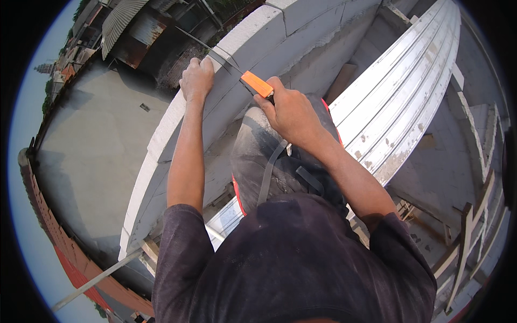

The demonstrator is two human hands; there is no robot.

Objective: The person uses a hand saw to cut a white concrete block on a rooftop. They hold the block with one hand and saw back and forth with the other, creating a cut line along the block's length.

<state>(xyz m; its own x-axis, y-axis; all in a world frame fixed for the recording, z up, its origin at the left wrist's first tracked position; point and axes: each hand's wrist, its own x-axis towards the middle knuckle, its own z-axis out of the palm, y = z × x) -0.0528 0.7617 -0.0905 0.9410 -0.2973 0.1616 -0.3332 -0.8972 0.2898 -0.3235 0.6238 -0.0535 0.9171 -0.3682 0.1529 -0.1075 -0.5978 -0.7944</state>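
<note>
A saw with an orange and black handle [257,84] is in my right hand [293,112], whose fingers wrap round the grip. Its thin blade [200,44] looks nearly edge-on and points to the upper left, across the top of a curved-looking white block wall [253,27]. A short dark line lies beside the blade on the block; whether it is a cut or a shadow I cannot tell. My left hand [197,79] bears on the wall's top just left of the blade, fingers bent over the block, their tips hidden.
A ribbed white metal plank [396,91] runs under me to the upper right. Beyond the wall lies a lower grey surface [102,129], with a corrugated roof [121,21] above left. Wooden props [463,253] stand at lower right. A pole [97,282] sticks out at lower left.
</note>
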